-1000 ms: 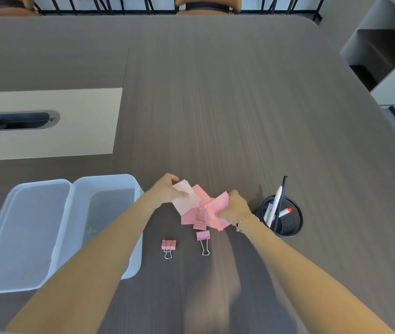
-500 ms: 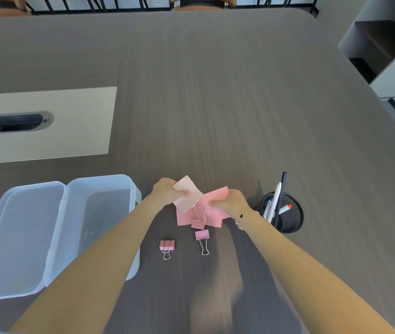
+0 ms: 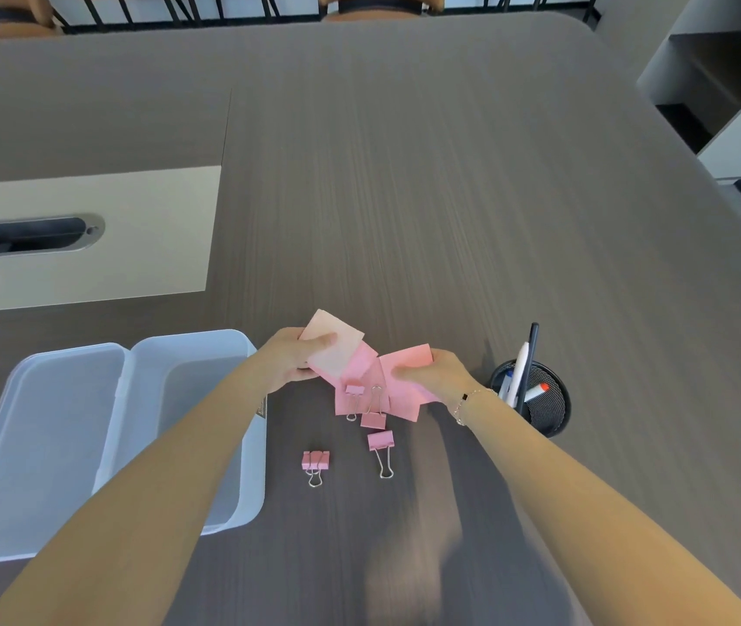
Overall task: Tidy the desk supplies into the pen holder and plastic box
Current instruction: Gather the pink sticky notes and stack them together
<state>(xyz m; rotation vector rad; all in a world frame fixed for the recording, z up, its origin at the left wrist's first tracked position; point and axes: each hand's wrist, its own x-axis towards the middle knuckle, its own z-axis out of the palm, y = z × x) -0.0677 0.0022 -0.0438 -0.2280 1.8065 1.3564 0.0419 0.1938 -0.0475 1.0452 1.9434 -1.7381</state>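
My left hand [image 3: 289, 360] grips a pale peach sticky-note pad [image 3: 334, 343], lifted and tilted above the desk. My right hand [image 3: 434, 370] pinches the edge of pink sticky notes [image 3: 404, 361] that overlap more pink notes [image 3: 350, 399] lying flat. Two pink binder clips [image 3: 355, 395] rest on those flat notes. Two more clips lie on the desk nearer me, one [image 3: 315, 463] left and one [image 3: 381, 447] right. A clear plastic box [image 3: 242, 445] stands open at the left with its lid [image 3: 48, 449] folded out. A black mesh pen holder [image 3: 549, 408] at the right holds several pens.
The grey wood-grain desk [image 3: 449, 196] stretches far ahead. A beige panel with a metal cable slot [image 3: 27, 234] lies at the left. Chairs stand beyond the far edge, and a white shelf unit [image 3: 729, 83] stands off the desk's right corner.
My left hand has lifted the peach pad higher and farther from the pile. My right hand has gathered the pink notes and moved slightly right. The clips have not moved.
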